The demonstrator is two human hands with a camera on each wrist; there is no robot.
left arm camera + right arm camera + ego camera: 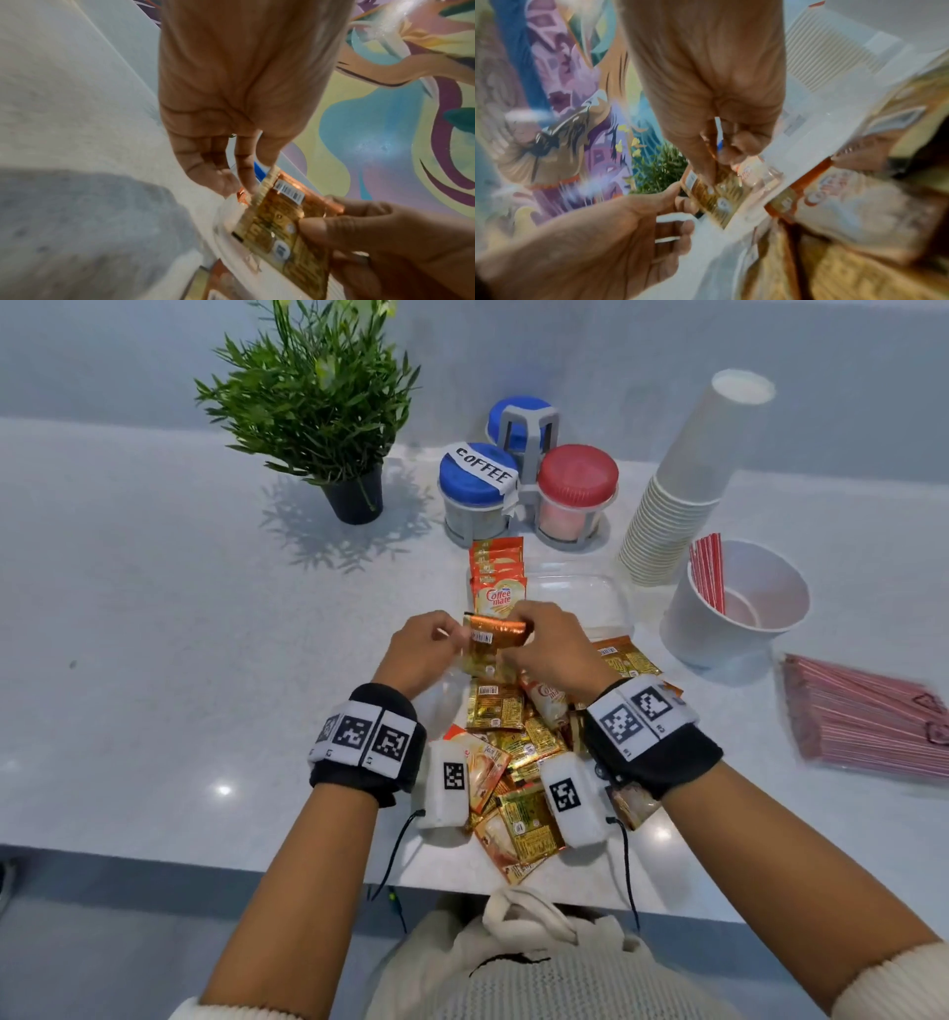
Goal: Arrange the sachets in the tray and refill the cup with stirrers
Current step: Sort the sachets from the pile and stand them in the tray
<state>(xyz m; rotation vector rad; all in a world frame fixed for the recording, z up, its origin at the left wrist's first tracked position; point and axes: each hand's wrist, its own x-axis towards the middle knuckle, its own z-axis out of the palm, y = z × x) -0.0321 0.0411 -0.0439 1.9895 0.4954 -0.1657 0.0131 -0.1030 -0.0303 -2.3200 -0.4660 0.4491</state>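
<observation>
Both hands share a narrow fingertip grip on one gold sachet (492, 643): the left hand (422, 650) pinches its left edge, the right hand (552, 645) its right side, just above the near end of the clear tray (613, 603). With so little foil held, it could slip into the loose sachets (518, 762) on the worktop. Set down carelessly, it might topple the Coffee-mate row (497, 577) standing in the tray's left side.

Glossy pale grey speckled stone countertop (154, 618) with small bright reflections of overhead light, plain pale blue-grey wall (565, 341) behind it, grey floor (128, 932) below the counter's near edge, colourful painted mural (385, 113) of purple, blue and yellow swirling shapes
</observation>
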